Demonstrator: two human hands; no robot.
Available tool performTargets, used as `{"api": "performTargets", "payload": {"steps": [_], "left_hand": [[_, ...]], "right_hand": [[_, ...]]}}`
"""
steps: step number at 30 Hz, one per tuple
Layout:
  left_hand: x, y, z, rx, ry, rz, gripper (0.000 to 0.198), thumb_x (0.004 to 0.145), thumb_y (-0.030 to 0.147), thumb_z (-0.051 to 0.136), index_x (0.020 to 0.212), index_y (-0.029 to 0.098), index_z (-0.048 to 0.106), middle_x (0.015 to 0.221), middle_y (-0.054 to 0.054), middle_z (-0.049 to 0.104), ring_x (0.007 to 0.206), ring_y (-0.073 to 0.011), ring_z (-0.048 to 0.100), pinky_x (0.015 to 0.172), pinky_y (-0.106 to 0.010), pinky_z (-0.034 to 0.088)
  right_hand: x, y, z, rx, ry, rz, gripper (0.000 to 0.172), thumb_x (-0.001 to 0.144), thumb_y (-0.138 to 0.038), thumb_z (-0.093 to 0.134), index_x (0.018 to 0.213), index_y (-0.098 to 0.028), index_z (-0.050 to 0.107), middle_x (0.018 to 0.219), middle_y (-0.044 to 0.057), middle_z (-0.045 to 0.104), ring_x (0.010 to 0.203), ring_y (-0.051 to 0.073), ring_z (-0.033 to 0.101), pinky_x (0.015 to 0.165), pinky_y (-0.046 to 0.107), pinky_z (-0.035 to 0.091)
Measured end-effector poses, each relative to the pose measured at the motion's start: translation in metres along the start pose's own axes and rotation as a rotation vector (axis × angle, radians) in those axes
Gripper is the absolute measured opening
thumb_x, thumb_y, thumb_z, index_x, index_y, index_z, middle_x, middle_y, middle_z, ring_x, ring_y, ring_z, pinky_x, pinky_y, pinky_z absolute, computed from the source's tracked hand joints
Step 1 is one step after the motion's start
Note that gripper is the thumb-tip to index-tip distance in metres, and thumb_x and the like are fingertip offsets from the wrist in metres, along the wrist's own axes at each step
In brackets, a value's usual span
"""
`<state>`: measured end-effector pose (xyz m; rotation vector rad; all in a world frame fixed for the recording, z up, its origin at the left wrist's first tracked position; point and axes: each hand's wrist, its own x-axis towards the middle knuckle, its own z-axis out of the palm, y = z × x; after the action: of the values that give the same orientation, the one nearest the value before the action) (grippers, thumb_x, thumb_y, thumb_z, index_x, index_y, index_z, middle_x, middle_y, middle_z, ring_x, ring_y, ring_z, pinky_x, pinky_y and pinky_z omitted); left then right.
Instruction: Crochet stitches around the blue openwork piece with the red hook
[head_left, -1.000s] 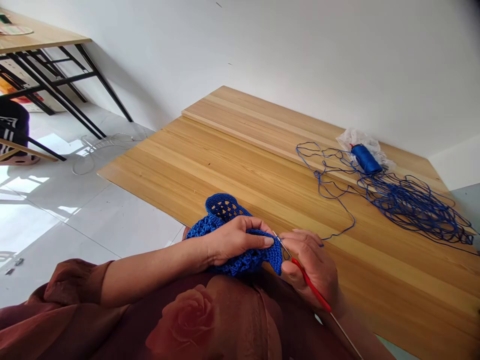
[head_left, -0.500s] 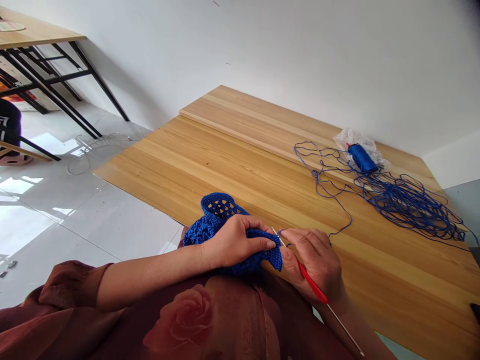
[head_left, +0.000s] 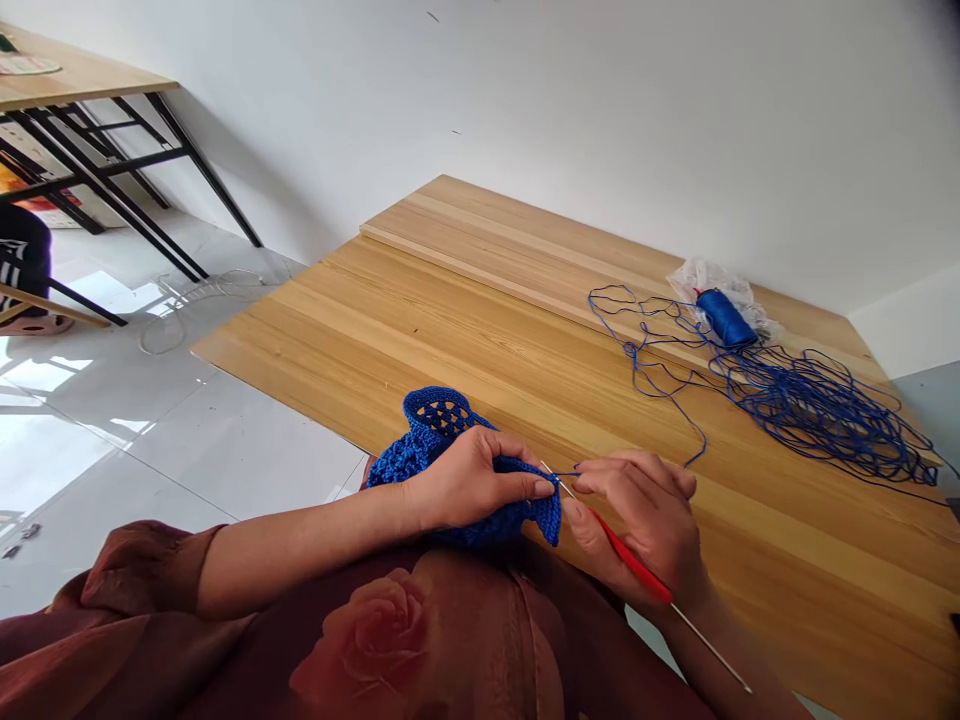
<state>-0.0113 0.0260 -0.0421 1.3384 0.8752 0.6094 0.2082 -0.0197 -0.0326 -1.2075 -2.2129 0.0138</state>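
Observation:
Blue crochet work (head_left: 409, 458) with an openwork pattern hangs over the table's near edge above my lap. My left hand (head_left: 472, 480) pinches its edge between thumb and fingers. In my right hand (head_left: 641, 515) is a crochet hook (head_left: 634, 560) with a red grip and thin metal ends. The hook's tip meets the edge of the work beside my left thumb. A strand of blue yarn (head_left: 691, 418) runs from the table to my right fingers and on to the work. The exact loop at the tip is too small to make out.
A blue yarn spool (head_left: 726, 318) lies on a crumpled clear plastic bag (head_left: 705, 275) at the table's back right. Loose tangled yarn (head_left: 817, 405) spreads beside it on the wooden table (head_left: 360, 320). Another table (head_left: 97, 75) with black legs stands at far left.
My right hand and the hook have shifted slightly right and down, and the yarn between its fingers and the work is now stretched straighter. The left hand keeps its hold.

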Motion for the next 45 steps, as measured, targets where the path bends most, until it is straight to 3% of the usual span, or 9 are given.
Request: {"api": "performTargets", "payload": {"steps": [8,21,24,27,31,34,37,41,45], "left_hand": [[0.005,0.002,-0.015,0.043,-0.195,-0.05,0.023,0.078,0.034,0.076,0.087,0.013,0.074,0.078,-0.003,0.071,0.076,-0.0161,0.061,0.075,-0.026,0.048],[0.009,-0.005,-0.028,-0.069,-0.441,-0.114,0.026,0.076,0.036,0.078,0.085,0.013,0.072,0.076,-0.001,0.067,0.073,-0.0142,0.058,0.075,-0.025,0.047],[0.007,-0.004,-0.024,0.038,-0.417,-0.026,0.024,0.081,0.035,0.074,0.089,0.012,0.073,0.082,-0.004,0.071,0.079,-0.0162,0.061,0.077,-0.025,0.048],[0.003,-0.001,-0.017,0.194,-0.298,0.042,0.025,0.083,0.035,0.072,0.091,0.012,0.073,0.084,-0.005,0.073,0.081,-0.0173,0.063,0.076,-0.025,0.047],[0.0,0.0,-0.01,0.26,-0.174,0.035,0.027,0.084,0.038,0.071,0.09,0.011,0.073,0.082,-0.004,0.073,0.078,-0.017,0.062,0.073,-0.025,0.047],[-0.001,-0.001,-0.011,0.19,-0.161,0.014,0.03,0.082,0.038,0.075,0.098,0.012,0.073,0.092,-0.006,0.075,0.088,-0.0196,0.065,0.082,-0.028,0.05],[-0.001,-0.001,-0.015,0.015,-0.192,-0.048,0.03,0.081,0.032,0.075,0.104,0.013,0.07,0.1,-0.007,0.074,0.092,-0.0191,0.065,0.083,-0.028,0.051],[0.0,-0.002,-0.014,-0.285,-0.164,-0.22,0.022,0.079,0.03,0.076,0.089,0.013,0.066,0.078,-0.001,0.068,0.07,-0.0114,0.06,0.069,-0.023,0.048],[0.001,-0.004,-0.01,-0.404,-0.084,-0.326,0.024,0.071,0.031,0.081,0.078,0.013,0.068,0.069,0.001,0.065,0.062,-0.0098,0.056,0.063,-0.023,0.045]], "right_hand": [[-0.007,0.006,-0.011,0.124,-0.098,-0.162,0.019,0.096,-0.02,0.059,0.112,-0.021,0.068,0.097,0.004,0.075,0.084,0.02,0.06,0.082,0.04,0.032],[-0.011,0.002,-0.021,0.596,-0.411,0.056,0.035,0.102,-0.021,0.042,0.13,-0.03,0.062,0.111,0.003,0.072,0.101,0.021,0.062,0.091,0.041,0.042],[-0.011,0.001,-0.015,0.818,-0.421,0.173,0.035,0.106,-0.028,0.035,0.121,-0.03,0.067,0.104,0.003,0.071,0.1,0.021,0.064,0.092,0.039,0.046],[-0.014,0.0,0.0,0.901,-0.303,0.319,0.036,0.106,-0.038,0.036,0.1,-0.027,0.069,0.09,0.003,0.067,0.086,0.019,0.063,0.081,0.036,0.049],[-0.015,0.001,0.016,0.545,-0.076,0.219,0.022,0.097,-0.043,0.059,0.094,-0.025,0.07,0.087,0.003,0.068,0.084,0.021,0.062,0.08,0.037,0.047],[-0.012,0.004,0.017,0.407,-0.036,0.139,0.017,0.095,-0.036,0.063,0.105,-0.025,0.072,0.096,0.005,0.072,0.093,0.023,0.063,0.086,0.04,0.046],[-0.011,0.006,0.014,0.496,-0.053,0.225,0.016,0.098,-0.028,0.057,0.103,-0.026,0.073,0.096,0.004,0.072,0.092,0.021,0.065,0.085,0.037,0.05],[-0.011,0.009,0.014,0.657,-0.071,0.305,0.022,0.101,-0.025,0.053,0.098,-0.026,0.074,0.096,0.004,0.072,0.092,0.019,0.066,0.082,0.033,0.053],[-0.008,0.013,0.013,0.768,-0.118,0.293,0.024,0.101,-0.024,0.052,0.099,-0.027,0.075,0.097,0.003,0.07,0.093,0.018,0.066,0.084,0.032,0.053]]}}
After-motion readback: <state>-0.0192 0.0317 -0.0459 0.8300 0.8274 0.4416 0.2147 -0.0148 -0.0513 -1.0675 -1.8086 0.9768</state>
